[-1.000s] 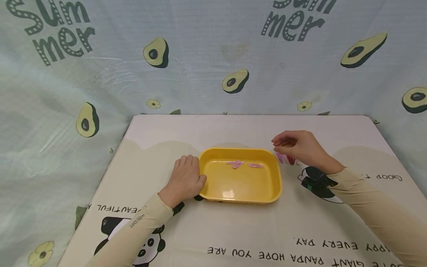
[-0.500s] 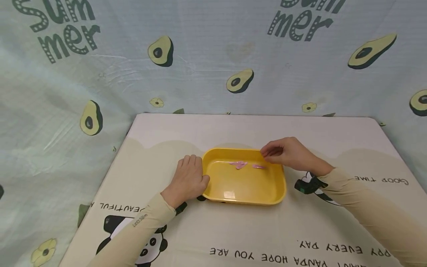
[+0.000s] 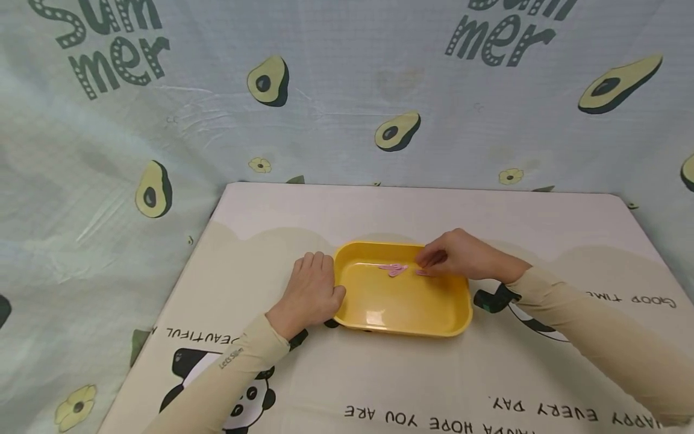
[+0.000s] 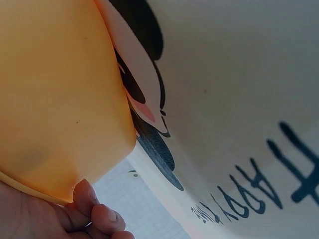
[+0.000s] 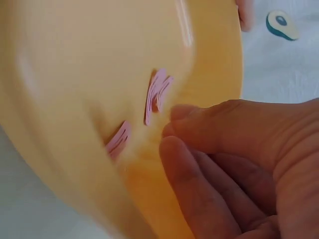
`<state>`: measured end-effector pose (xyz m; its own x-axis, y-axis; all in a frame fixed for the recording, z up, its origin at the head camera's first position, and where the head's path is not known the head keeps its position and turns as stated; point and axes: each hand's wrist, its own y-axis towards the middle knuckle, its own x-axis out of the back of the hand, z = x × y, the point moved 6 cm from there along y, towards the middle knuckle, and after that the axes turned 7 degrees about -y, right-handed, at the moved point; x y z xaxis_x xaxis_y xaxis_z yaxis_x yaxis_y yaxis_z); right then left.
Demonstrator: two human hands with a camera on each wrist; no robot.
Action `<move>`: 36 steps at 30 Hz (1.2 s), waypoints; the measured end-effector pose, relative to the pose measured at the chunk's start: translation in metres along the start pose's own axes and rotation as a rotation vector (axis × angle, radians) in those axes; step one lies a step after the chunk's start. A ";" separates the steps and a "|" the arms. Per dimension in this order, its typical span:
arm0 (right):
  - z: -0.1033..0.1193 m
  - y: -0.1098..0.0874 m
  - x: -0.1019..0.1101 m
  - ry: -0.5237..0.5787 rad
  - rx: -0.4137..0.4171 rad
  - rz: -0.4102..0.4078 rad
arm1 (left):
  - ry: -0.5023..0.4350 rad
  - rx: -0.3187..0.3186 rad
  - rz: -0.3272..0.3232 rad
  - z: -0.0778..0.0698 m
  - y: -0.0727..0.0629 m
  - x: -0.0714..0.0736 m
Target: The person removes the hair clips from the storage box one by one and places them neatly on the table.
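Observation:
A yellow plastic tray (image 3: 401, 310) lies on the table in the head view. My left hand (image 3: 310, 294) holds its left end, thumb over the rim; the left wrist view shows fingertips (image 4: 102, 214) at the tray's outer edge. Inside the tray is a small cluster of pink snap hair clips (image 5: 157, 94), with a single pink clip (image 5: 118, 140) beside it. Over the right part of the tray hovers my right hand (image 3: 461, 258), thumb and fingertips drawn near each other above the clips. Nothing shows between those fingertips in the right wrist view.
A pale cloth with panda prints (image 3: 244, 401) and lettering covers the table (image 3: 303, 208). Behind and to the left hangs a sheet (image 3: 325, 120) printed with avocados. The table spot just right of the tray is partly hidden by my right forearm.
My right hand has moved left and down, from above pink and red clips beside the tray to over the clips inside it. My left hand stays on the tray's left end.

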<state>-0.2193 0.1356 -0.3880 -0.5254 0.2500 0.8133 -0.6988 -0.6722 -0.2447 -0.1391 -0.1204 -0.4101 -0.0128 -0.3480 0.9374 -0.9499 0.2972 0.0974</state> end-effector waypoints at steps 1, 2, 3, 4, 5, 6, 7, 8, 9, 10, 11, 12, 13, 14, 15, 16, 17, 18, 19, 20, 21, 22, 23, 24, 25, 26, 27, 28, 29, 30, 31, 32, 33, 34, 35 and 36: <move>0.001 0.001 -0.001 -0.008 0.004 0.011 | 0.001 -0.002 -0.001 0.000 0.000 0.000; 0.001 0.001 -0.001 -0.015 0.008 0.020 | 0.003 -0.004 -0.001 -0.001 0.000 0.000; 0.002 0.002 -0.002 -0.024 0.015 0.026 | 0.004 -0.005 -0.002 -0.001 0.000 0.000; 0.002 0.003 -0.003 -0.030 0.018 0.031 | 0.005 -0.006 -0.004 -0.001 0.000 0.001; 0.002 0.003 -0.003 -0.038 0.025 0.035 | 0.007 -0.007 -0.004 -0.002 0.000 0.001; 0.002 0.004 -0.004 -0.047 0.031 0.040 | 0.009 -0.007 -0.005 -0.002 0.000 0.001; 0.002 0.004 -0.005 -0.055 0.040 0.042 | 0.010 -0.006 -0.003 -0.002 0.000 0.001; 0.002 0.005 -0.005 -0.064 0.046 0.044 | 0.012 -0.007 -0.004 -0.002 0.000 0.001; 0.002 0.005 -0.006 -0.076 0.051 0.045 | 0.013 -0.007 -0.003 -0.002 0.000 0.001; 0.003 0.006 -0.006 -0.085 0.053 0.045 | 0.018 -0.008 -0.003 -0.002 0.000 0.000; 0.003 0.006 -0.006 -0.097 0.060 0.045 | 0.021 -0.008 -0.003 -0.002 0.000 0.000; 0.003 0.007 -0.006 -0.104 0.061 0.047 | 0.024 -0.008 -0.002 -0.002 0.000 0.000; 0.004 0.008 -0.006 -0.112 0.060 0.049 | 0.025 -0.008 -0.001 -0.002 0.000 0.001; 0.005 0.008 -0.006 -0.122 0.063 0.053 | 0.027 -0.008 0.000 -0.002 0.000 0.001; 0.006 0.009 -0.006 -0.130 0.066 0.058 | 0.029 -0.006 0.002 -0.002 0.000 0.000; 0.007 0.010 -0.006 -0.137 0.069 0.064 | 0.029 -0.005 0.003 -0.002 0.000 0.000; 0.007 0.011 -0.007 -0.145 0.073 0.071 | 0.028 -0.004 0.004 -0.001 0.000 0.000; 0.008 0.012 -0.007 -0.149 0.074 0.081 | 0.027 -0.003 0.005 -0.001 0.000 0.000; 0.008 0.013 -0.007 -0.156 0.081 0.089 | 0.025 -0.002 0.005 -0.001 0.000 0.000; 0.009 0.014 -0.008 -0.163 0.089 0.098 | 0.024 -0.003 0.004 -0.001 -0.001 0.000; 0.010 0.014 -0.008 -0.169 0.090 0.108 | 0.024 -0.004 0.002 -0.001 -0.001 0.000; 0.010 0.015 -0.009 -0.176 0.091 0.118 | 0.024 -0.005 -0.001 -0.001 -0.001 0.001; 0.011 0.016 -0.009 -0.183 0.098 0.126 | 0.025 -0.006 -0.002 -0.001 -0.001 0.001; 0.012 0.017 -0.010 -0.189 0.100 0.135 | 0.027 -0.006 -0.003 -0.001 -0.001 0.001; 0.013 0.018 -0.010 -0.198 0.105 0.142 | 0.026 -0.007 -0.005 -0.001 0.000 0.001; 0.013 0.018 -0.011 -0.205 0.106 0.147 | 0.028 -0.008 -0.007 -0.002 0.000 0.001; 0.013 0.019 -0.012 -0.206 0.099 0.153 | 0.028 -0.009 -0.008 -0.002 0.000 0.001; 0.013 0.019 -0.012 -0.203 0.095 0.157 | 0.027 -0.011 -0.009 -0.002 0.000 0.001; 0.013 0.019 -0.013 -0.199 0.089 0.161 | 0.027 -0.013 -0.010 -0.002 0.000 0.001; 0.012 0.020 -0.013 -0.191 0.080 0.167 | 0.027 -0.014 -0.011 -0.002 0.000 0.001; 0.012 0.020 -0.014 -0.182 0.073 0.171 | 0.027 -0.016 -0.012 -0.002 0.000 0.001; 0.011 0.020 -0.015 -0.171 0.063 0.176 | 0.029 -0.017 -0.014 -0.001 0.000 0.001; 0.010 0.020 -0.017 -0.159 0.055 0.181 | 0.031 -0.017 -0.015 -0.001 0.000 0.001; 0.010 0.020 -0.018 -0.149 0.053 0.185 | 0.033 -0.017 -0.016 -0.001 0.000 0.001; 0.009 0.021 -0.019 -0.140 0.047 0.189 | 0.037 -0.018 -0.017 -0.001 0.000 0.001; 0.009 0.021 -0.021 -0.133 0.045 0.194 | 0.038 -0.018 -0.018 0.000 0.000 0.001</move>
<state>-0.2191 0.1103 -0.4054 -0.5769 0.0217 0.8165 -0.5671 -0.7301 -0.3813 -0.1388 -0.1205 -0.4092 0.0168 -0.3193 0.9475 -0.9440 0.3072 0.1202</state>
